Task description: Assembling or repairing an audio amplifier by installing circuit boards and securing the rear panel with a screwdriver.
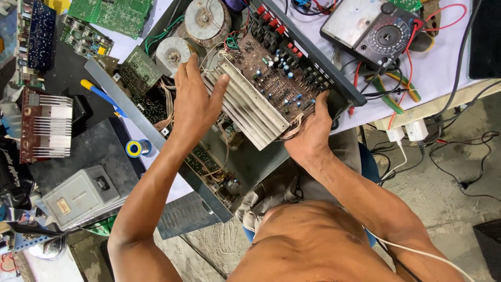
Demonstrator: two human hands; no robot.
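Observation:
An open metal amplifier chassis (133,116) lies tilted across the table edge. Inside it a brown circuit board (271,78) with a ribbed aluminium heat sink (250,107) is lifted at an angle. My left hand (194,102) grips the heat sink's left end, thumb on top. My right hand (310,130) holds the board's lower right corner from beneath. Two round transformers (207,20) sit at the chassis's far end, with bundles of wires around them.
An analogue multimeter (376,28) with red and black leads lies at the upper right. Green circuit boards (109,14), another finned heat sink (46,125), a solder spool (134,148), a blue-yellow screwdriver (102,96) and a grey box (78,197) crowd the left. Cables trail on the concrete floor (449,172).

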